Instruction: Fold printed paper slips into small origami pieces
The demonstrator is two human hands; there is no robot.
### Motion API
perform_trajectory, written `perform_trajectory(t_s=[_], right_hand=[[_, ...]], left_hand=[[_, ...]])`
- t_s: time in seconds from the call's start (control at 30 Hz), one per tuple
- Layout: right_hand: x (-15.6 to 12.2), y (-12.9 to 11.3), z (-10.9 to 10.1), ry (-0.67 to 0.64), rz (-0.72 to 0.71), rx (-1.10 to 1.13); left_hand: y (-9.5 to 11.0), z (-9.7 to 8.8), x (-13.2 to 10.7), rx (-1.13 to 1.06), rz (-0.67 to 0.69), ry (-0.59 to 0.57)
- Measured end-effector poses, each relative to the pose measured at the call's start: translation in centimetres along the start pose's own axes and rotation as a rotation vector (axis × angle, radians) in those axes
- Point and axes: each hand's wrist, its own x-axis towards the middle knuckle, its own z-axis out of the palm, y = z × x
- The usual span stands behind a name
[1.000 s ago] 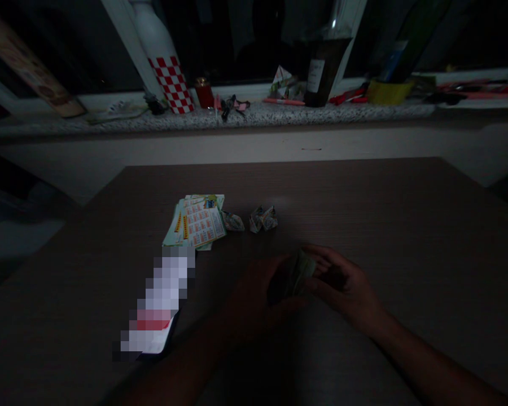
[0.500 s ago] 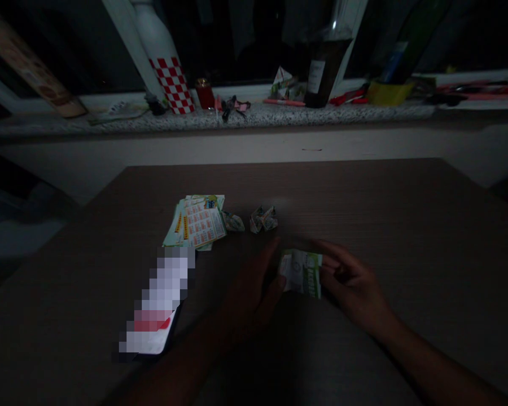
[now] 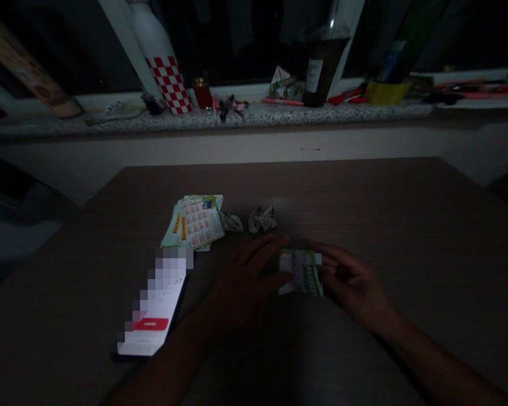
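Note:
A small printed paper slip, green and white with crease lines, is between my hands over the table. My right hand grips its right edge, thumb in front and fingers curled behind. On the left side, my left hand has its fingers stretched out and apart, with the thumb lying over the slip's left part. Just beyond the hands are a folded paper piece with pointed corners and a flatter folded paper. Left of them lies a loose stack of printed slips.
A lit phone, partly blurred out, lies on the wooden table near my left forearm. Behind, a stone windowsill carries a red-and-white checkered bottle, a dark labelled bottle, a red jar and pens.
My left hand has spread its fingers, and its thumb has moved right, further over the slip. The slip has flattened slightly. My right hand keeps its place.

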Motion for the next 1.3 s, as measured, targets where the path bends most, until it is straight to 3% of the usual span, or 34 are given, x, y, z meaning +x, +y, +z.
perform_trajectory(t_s=[0.13, 0.23, 0.43, 0.57, 0.8, 1.3], right_hand=[[0.3, -0.2, 0.0, -0.017, -0.002, -0.060], [0.5, -0.2, -0.1, -0.018, -0.041, -0.228], [0.6, -0.4, -0.8, -0.138, -0.452, -0.677], [0.5, -1.1, -1.1, -0.241, -0.594, -0.832], [0.5, -2.2, -1.1, -0.268, -0.499, -0.967], [0.3, -1.3, -0.8, -0.351, -0.343, -0.931]], left_hand=[[-0.5, 0.2, 0.0, 0.082, 0.022, 0.017], [-0.6, 0.7, -0.1, 0.100, 0.047, -0.028], [-0.1, 1.4, -0.1, 0.098, 0.036, -0.100], [0.2, 1.2, 0.0, 0.051, 0.043, -0.128], [0.4, 0.7, 0.2, -0.020, 0.051, -0.178], [0.3, 0.5, 0.1, -0.052, 0.040, -0.208]])
